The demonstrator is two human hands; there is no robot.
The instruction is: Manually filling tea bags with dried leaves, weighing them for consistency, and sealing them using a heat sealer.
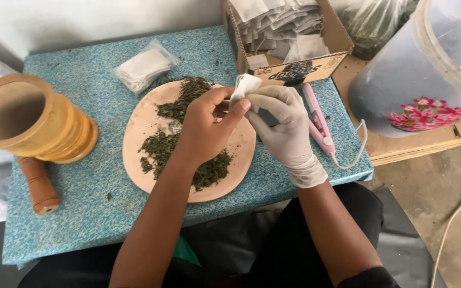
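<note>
Nearest the camera were the person's two forearms, which rose from a dark-clothed lap toward the middle of the table. Her bare left hand [206, 125] was pinched shut on the edge of a small white paper sachet [245, 85], while the right hand [284, 125], in a pale, thin, wrinkled glove, closed on the same sachet from the 3 o'clock side; the sachet hung just above the upper rim of a round, smooth pink plate [134, 133]. On that plate lay dried green herb [177, 128], flaky and crumbled, in loose heaps. As I judged it, the chief risk was spillage: the sachet looked flimsy, and a careless tug could tear it or tip its mouth, scattering flakes onto the speckled blue tabletop [81, 181] (a few bits already lay there). A pink handheld sealer [316, 120] with a white cord sat at 3 o'clock of the hands, close to the table's edge, and an elbow might knock it off. At 12 o'clock stood a cardboard box [337, 37] of more white sachets, at 11 o'clock a clear bag [142, 66] of them, and at 9 o'clock a ribbed wooden mortar [33, 120] with its turned pestle [38, 184] just below it.
</note>
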